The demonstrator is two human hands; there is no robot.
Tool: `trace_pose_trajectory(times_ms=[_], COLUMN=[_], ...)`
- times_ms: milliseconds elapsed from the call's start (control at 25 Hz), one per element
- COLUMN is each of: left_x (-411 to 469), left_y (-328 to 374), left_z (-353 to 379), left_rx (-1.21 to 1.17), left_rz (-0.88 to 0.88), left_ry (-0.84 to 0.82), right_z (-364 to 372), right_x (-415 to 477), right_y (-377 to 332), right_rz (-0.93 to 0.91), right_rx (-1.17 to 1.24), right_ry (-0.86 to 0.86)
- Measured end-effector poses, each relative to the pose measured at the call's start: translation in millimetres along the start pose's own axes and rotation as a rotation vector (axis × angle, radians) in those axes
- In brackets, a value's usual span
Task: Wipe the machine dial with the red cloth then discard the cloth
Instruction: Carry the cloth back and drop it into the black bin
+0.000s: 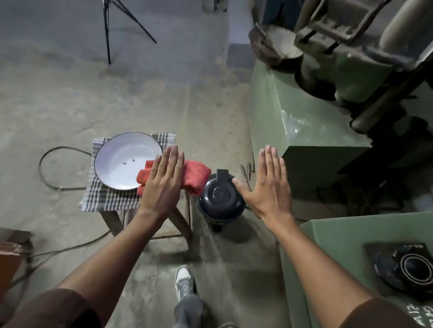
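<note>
Much of the red cloth [190, 178] was hidden behind the left hand [162, 182], so only its two ends showed, and whether the palm touched it or merely passed above could not be told. The machine dial [409, 268], a dark disc with pale rings, sat blurred on the green cabinet [334, 242] near the right edge; the markings on it were unreadable. The cloth lay on a stool [118, 197] draped with checked fabric, its left end over the rim of a white bowl [124, 158] on that stool. The left hand was flat, fingers straight and together, grasping nothing. The right hand [267, 186] was likewise spread flat and empty, to the right of the stool, its thumb overlapping a dark round bin [219, 198] beside the stool.
</note>
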State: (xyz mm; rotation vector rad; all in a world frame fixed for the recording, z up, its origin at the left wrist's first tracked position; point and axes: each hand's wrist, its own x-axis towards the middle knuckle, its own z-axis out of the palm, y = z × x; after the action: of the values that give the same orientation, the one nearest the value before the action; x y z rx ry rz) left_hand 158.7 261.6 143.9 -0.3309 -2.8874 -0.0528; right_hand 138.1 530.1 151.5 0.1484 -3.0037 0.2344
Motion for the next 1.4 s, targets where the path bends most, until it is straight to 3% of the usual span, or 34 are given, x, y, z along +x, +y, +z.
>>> trace_pose_trajectory(times_ms=[720,1400], left_x=[12.6,51.6], left_y=[-43.2,-43.3], left_z=[144.0,223.1], left_rx=[-0.125,-0.128], left_rz=[0.028,0.014], left_ry=[-0.341,-0.517], right_z=[160.3,227.8], right_x=[16.9,84.4], right_y=[-14.8,12.3], right_rz=[0.137,0.13], right_rx=[-0.035,-0.047], right_ry=[-0.246,-0.402])
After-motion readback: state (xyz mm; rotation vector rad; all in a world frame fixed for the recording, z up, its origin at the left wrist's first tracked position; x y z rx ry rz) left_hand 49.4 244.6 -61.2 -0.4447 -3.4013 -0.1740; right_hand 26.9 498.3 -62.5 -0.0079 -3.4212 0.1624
